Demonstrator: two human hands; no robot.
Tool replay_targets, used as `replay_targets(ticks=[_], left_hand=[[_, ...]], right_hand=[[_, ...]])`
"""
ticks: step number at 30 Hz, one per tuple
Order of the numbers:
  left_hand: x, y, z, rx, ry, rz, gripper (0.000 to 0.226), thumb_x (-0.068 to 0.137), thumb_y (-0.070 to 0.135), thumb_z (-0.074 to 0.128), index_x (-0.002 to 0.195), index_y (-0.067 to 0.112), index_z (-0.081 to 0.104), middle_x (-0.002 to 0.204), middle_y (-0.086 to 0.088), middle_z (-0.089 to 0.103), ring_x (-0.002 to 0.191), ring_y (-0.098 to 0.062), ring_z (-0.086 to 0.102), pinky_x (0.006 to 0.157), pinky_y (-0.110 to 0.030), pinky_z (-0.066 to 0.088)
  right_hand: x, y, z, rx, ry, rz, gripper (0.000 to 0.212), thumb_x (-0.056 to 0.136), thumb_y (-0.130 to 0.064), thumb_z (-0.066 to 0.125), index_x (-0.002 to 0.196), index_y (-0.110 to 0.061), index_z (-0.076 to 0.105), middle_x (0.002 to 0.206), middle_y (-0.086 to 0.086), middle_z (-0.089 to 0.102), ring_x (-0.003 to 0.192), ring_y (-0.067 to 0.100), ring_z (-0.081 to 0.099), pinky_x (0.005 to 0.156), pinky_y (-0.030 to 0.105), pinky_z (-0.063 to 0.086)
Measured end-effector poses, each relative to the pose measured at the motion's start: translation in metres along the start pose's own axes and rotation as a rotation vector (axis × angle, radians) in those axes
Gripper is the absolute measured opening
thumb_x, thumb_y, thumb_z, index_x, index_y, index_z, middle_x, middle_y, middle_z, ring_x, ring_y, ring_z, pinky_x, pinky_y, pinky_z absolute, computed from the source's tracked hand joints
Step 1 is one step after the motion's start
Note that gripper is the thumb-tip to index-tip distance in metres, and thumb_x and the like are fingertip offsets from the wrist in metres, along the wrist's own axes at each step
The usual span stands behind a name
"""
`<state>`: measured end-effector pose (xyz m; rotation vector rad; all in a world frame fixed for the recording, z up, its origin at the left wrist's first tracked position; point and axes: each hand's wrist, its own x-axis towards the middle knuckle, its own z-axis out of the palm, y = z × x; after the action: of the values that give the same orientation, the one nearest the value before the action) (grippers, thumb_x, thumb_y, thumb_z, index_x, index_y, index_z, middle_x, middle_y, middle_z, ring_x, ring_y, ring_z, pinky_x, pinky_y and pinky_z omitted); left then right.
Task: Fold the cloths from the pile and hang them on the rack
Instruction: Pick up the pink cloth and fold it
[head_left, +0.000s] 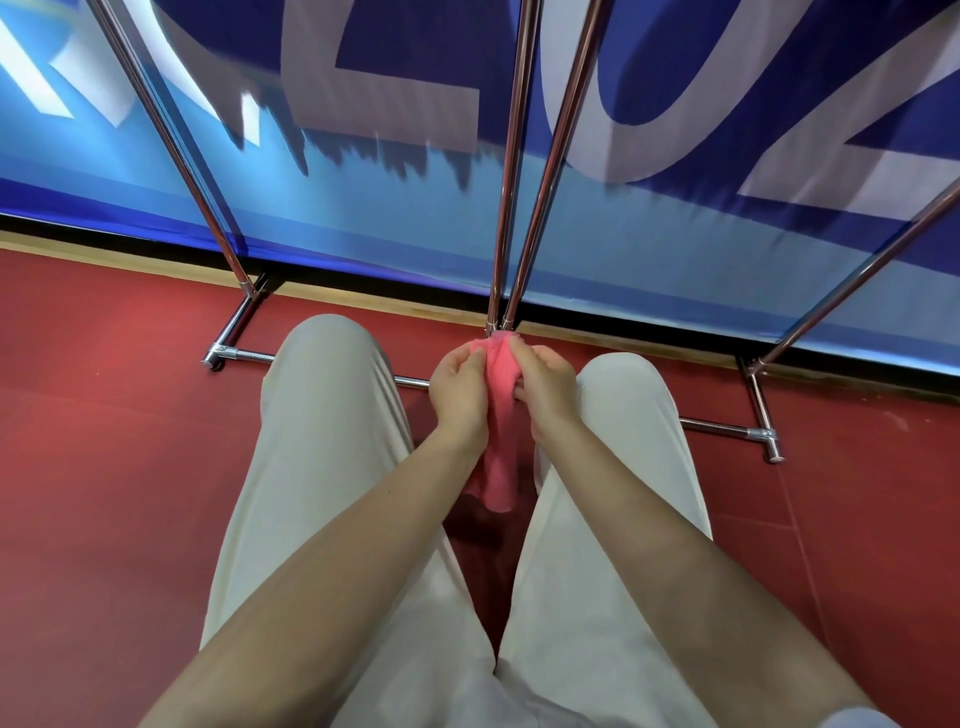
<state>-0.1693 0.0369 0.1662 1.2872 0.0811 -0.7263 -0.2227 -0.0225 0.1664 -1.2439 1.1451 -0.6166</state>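
Both hands, left hand (460, 395) and right hand (543, 387), pinch pink cloth (500, 441) top, long axis hanging toward 6 o'clock; rack (511, 171) poles at 12.

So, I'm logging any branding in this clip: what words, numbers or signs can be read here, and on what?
Blue banner behind the rack: only cut-off parts of huge white characters show, motion-blurred; one looks like an "L" and another like a "U" or "0", but no whole word or number can be read.
Pink cloth, gripped by left hand and right hand: no tag or print shows.
Trousers, floor, rack: no text.
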Motion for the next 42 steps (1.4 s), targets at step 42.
replay_targets(ticks=[42], left_hand=[[-0.012,0.035,-0.006,0.312,-0.394,0.336,0.025,0.091,0.006,0.060,0.115,0.007,0.067,0.106,0.000,0.072,0.102,-0.010,0.066,0.092,-0.026,0.049]], right_hand=[[-0.006,-0.013,-0.038,0.150,-0.166,-0.188,0.017,0.084,-0.030,0.071,0.098,-0.023,0.063,0.100,0.000,0.067,0.097,0.019,0.063,0.085,0.030,0.051]])
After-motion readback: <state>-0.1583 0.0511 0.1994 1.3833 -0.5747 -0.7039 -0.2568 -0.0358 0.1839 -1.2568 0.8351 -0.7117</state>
